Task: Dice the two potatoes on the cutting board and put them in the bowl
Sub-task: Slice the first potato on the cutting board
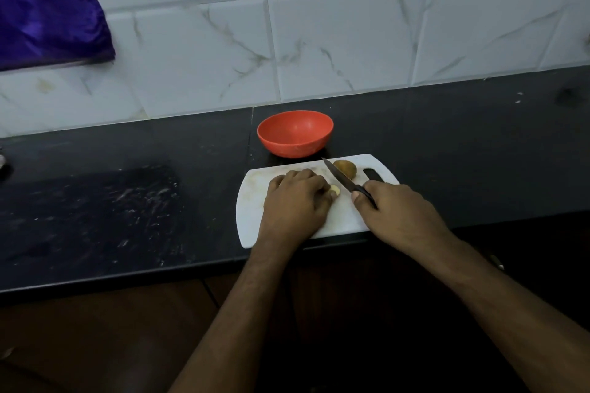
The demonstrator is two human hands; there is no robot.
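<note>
Wall of white marble-veined tiles (335,41) fills the top of my view; a purple glossy cloth (48,3) hangs over its upper left corner; below runs the black stone countertop (111,201), scuffed with pale marks well to the left of the fingers.

White plastic cutting board (252,223) with a handle slot lies under both hands, at the counter's near edge; red-orange round bowl (295,132) stands just beyond the fingertips, close to the board's far edge, and I see nothing in it.

Left hand (295,204) sits knuckles-up on the board, fingers curled down over a pale cut potato piece (335,190); only its yellowish end shows past the fingertips, so I cannot tell how much is under the palm.

Right hand (396,210) grips the dark handle of a small dark-bladed knife (340,179), fingers wrapped tight, thumb along the handle; the blade slants away to the left, tip raised toward the bowl, passing just beside the left fingertips.

Whole brown-skinned potato (346,168) lies just beyond the blade, between the knife and the slot.
</note>
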